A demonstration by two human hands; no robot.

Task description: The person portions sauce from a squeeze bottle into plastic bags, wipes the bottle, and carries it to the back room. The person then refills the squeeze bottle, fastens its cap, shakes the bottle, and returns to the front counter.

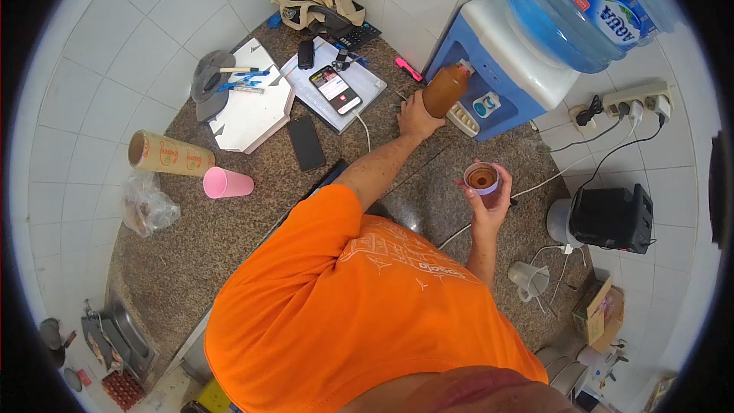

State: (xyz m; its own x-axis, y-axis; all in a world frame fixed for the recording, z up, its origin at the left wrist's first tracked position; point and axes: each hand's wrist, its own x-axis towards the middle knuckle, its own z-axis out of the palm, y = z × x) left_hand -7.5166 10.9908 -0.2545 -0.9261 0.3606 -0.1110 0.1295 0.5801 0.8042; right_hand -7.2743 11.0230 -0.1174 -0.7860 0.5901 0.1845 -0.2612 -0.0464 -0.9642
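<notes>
My left hand (pixel 418 119) is wrapped round the lower end of a brown bottle (pixel 446 90). The bottle leans toward the water dispenser (pixel 489 69), and its top end meets the tap recess on the dispenser's front. Whether water is flowing cannot be made out. On the other side, my right hand (pixel 493 206) grips a small pale purple cup (pixel 493 185), fingers around its side. Brown liquid or residue shows inside the cup.
A large blue water bottle (pixel 569 8) tops the dispenser. Left on the counter (pixel 183 260) are a phone (pixel 336 90), a dark phone (pixel 306 143), a pink cup (pixel 228 183) and a film roll (pixel 172 154). To the right are cables, a glass mug (pixel 527 281) and a black appliance (pixel 612 218).
</notes>
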